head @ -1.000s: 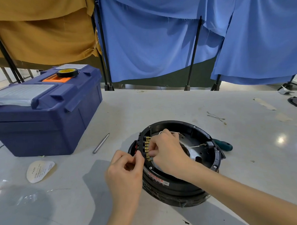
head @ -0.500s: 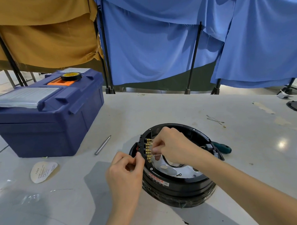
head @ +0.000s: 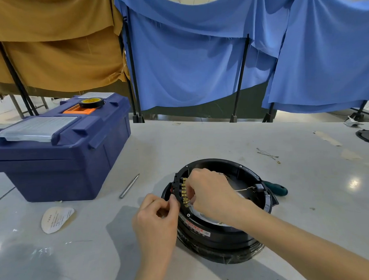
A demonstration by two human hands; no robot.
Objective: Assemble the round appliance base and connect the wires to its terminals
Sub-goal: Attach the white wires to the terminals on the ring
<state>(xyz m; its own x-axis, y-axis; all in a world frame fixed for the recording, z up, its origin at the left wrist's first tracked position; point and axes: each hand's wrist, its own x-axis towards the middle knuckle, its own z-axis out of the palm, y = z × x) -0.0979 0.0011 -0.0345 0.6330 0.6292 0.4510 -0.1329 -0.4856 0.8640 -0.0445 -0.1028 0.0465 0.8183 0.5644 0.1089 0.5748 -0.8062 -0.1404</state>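
Note:
The round black appliance base (head: 220, 233) stands on the white table in front of me, open side up. A black terminal block (head: 179, 188) with a row of brass terminals (head: 184, 192) sits on its left rim. My left hand (head: 157, 220) pinches the outer side of that block with curled fingers. My right hand (head: 210, 191) reaches inside the base, its curled fingertips at the brass terminals; what it pinches is hidden. A thin pale wire (head: 243, 189) runs across the interior toward a small connector on the right wall.
A blue toolbox (head: 60, 152) with a tape roll (head: 91, 102) on its lid stands at left. A metal pin (head: 129, 186) and a paper label (head: 55, 218) lie near it. A green-handled screwdriver (head: 277, 189) lies right of the base; loose wires (head: 267, 154) lie beyond.
My right hand has shifted slightly along the terminal row while the left keeps its pinch on the block. The camera has tilted a little; the base has not moved.

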